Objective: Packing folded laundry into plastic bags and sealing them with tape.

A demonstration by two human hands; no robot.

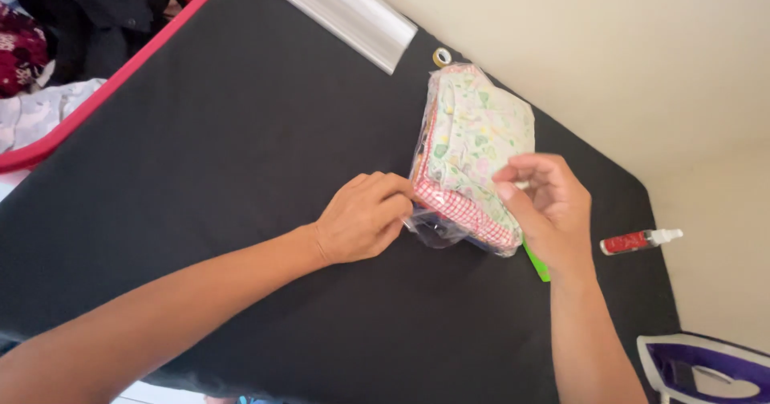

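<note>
A clear plastic bag (473, 143) with folded cloth inside, pale floral print on top and red-and-white check below, lies on a black padded board (241, 171). My left hand (365, 215) pinches the bag's near-left edge, fingers curled. My right hand (545, 203) grips the bag's near-right corner with fingertips on the plastic. A green flat object (539, 263) pokes out from under my right wrist.
A small red bottle with a white cap (640, 241) lies at the board's right edge. A purple-and-white iron (702, 368) sits bottom right. A roll of tape (442, 56) and a silver bar (345, 11) lie at the back. Clothes pile (48, 59) sits top left.
</note>
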